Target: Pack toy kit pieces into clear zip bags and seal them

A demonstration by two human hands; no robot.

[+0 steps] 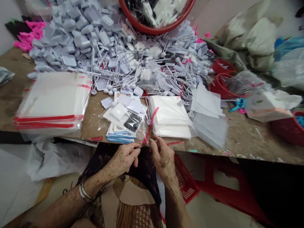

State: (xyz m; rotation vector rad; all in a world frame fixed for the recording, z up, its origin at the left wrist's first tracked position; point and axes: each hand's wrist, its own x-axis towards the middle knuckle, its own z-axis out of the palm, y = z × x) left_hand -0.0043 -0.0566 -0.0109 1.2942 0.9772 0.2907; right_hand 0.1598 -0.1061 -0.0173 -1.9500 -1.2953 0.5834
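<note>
Two bare hands at the front edge of the brown wooden surface [93,110]: left hand [128,156] half-curled, right hand [162,155] with thumb and fingers drawn together. Grip of either cannot be told. Just beyond both: filled clear plastic bag with red strip [143,128], over blue-and-white printed cards [121,137]. Farther: heaped pale-grey plastic pieces [78,38]; round red basin [156,31].
</note>
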